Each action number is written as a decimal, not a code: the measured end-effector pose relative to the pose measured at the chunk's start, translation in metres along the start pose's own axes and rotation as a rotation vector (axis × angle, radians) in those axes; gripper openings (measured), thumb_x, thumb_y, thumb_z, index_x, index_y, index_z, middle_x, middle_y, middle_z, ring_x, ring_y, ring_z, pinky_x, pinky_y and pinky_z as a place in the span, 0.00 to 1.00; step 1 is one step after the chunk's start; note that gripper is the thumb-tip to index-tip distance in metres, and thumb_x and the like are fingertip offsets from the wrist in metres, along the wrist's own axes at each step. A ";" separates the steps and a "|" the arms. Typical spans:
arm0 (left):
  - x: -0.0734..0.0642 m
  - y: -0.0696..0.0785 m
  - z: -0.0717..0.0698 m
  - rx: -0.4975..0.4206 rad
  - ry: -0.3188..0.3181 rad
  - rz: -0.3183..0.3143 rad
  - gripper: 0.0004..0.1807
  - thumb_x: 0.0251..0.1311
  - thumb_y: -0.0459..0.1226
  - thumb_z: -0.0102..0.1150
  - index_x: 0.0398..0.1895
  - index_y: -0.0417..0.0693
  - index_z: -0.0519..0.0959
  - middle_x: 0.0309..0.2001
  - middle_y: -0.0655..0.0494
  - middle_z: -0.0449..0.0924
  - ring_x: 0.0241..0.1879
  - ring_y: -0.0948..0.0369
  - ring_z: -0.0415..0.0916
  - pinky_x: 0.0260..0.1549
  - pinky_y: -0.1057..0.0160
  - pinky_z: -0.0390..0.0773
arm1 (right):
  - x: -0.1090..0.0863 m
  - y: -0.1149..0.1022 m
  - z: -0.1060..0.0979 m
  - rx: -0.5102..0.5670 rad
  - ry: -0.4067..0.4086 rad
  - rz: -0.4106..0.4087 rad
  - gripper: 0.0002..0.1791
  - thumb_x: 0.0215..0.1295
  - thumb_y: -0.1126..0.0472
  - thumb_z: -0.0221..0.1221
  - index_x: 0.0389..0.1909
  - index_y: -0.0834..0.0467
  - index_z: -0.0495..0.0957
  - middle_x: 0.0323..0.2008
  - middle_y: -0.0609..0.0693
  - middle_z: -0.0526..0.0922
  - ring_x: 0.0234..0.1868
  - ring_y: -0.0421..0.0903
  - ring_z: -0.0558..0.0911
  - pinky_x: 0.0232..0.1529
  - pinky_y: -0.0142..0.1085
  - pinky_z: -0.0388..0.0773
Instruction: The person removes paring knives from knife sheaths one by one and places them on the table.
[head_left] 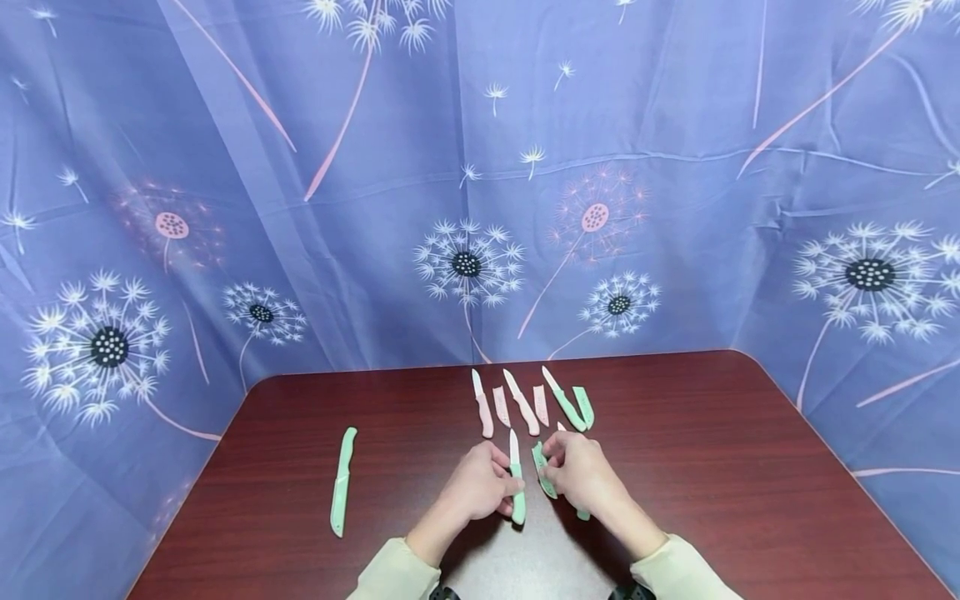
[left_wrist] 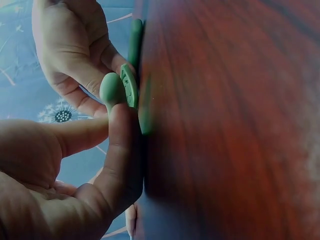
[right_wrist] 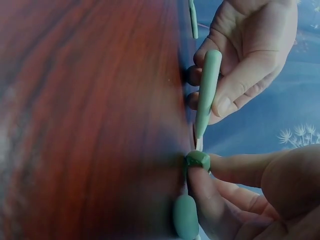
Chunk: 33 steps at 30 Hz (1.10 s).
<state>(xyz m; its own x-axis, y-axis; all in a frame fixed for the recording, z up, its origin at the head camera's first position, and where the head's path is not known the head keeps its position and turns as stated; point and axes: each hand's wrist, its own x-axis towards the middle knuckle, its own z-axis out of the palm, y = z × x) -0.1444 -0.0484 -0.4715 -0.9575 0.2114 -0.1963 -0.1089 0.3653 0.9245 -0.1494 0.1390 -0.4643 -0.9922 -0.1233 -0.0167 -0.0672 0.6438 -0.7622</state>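
My left hand (head_left: 478, 485) pinches the green handle of a paring knife (head_left: 518, 503), its white blade pointing away toward the back of the table. Just to the right, my right hand (head_left: 588, 477) pinches a green blade sheath (head_left: 538, 461) between thumb and fingers. In the right wrist view the knife handle (right_wrist: 208, 87) tilts a little above the table, close to the sheath (right_wrist: 198, 159). Another green-handled knife (head_left: 582, 514) lies beneath the right hand, which hides most of it; its rounded handle end (right_wrist: 186, 218) shows in the right wrist view.
Toward the back lie two pink-handled knives (head_left: 483, 414), two pink sheaths (head_left: 501, 407), a green knife (head_left: 568, 409) and a green sheath (head_left: 584, 407). A sheathed green knife (head_left: 341, 492) rests alone at the left. A patterned blue curtain (head_left: 375, 267) hangs behind the brown table (head_left: 712, 467).
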 end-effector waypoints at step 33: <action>0.000 0.001 0.005 0.002 0.017 0.010 0.14 0.60 0.21 0.69 0.40 0.34 0.72 0.25 0.49 0.81 0.13 0.60 0.79 0.16 0.59 0.84 | -0.002 -0.007 0.002 -0.245 0.041 -0.066 0.11 0.60 0.70 0.72 0.43 0.64 0.84 0.22 0.44 0.78 0.26 0.41 0.78 0.32 0.41 0.80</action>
<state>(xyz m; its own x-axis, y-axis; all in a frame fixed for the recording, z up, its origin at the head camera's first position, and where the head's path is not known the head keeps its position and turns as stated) -0.1434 -0.0432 -0.4724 -0.9629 0.1998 -0.1813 -0.0987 0.3647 0.9259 -0.1463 0.1331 -0.4602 -0.9879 -0.1441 0.0578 -0.1507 0.7998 -0.5811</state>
